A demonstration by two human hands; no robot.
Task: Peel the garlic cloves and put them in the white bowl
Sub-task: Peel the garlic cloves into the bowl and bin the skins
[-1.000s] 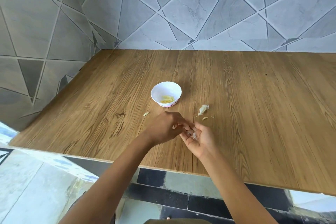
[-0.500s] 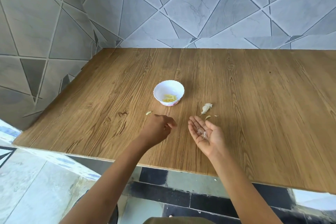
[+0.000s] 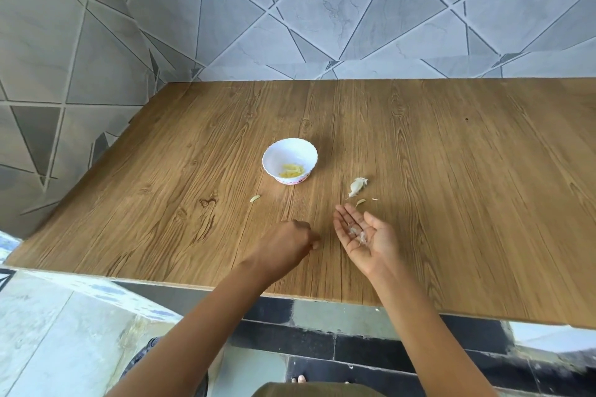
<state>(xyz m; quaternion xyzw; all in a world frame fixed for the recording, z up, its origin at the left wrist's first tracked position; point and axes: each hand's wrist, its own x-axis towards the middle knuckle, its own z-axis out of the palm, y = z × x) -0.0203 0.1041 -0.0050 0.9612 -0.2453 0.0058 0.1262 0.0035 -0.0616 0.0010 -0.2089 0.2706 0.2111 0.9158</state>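
Observation:
The white bowl (image 3: pixel 270 156) stands mid-table with several peeled yellow cloves (image 3: pixel 292 171) inside. My left hand (image 3: pixel 285 243) hovers low over the table in front of the bowl, knuckles up. Its fingers are curled and its fingertips pinch a small garlic clove that is almost wholly hidden. My right hand (image 3: pixel 366 237) lies palm up beside it, fingers straight, with thin flakes of garlic skin (image 3: pixel 356 232) on the palm. An unpeeled garlic piece (image 3: pixel 356 186) lies on the table just beyond the right fingertips.
A small pale clove or peel (image 3: pixel 255 198) lies left of the bowl. Tiny skin scraps (image 3: pixel 360 202) lie near the right fingertips. The wooden table (image 3: pixel 451 187) meets tiled walls at the back and left. Its front edge runs under my forearms.
My hands were touching, the left fingers picking at the right palm. They have since drawn apart, the left hand moving left with its fingers pinched and the right palm staying open with the skin.

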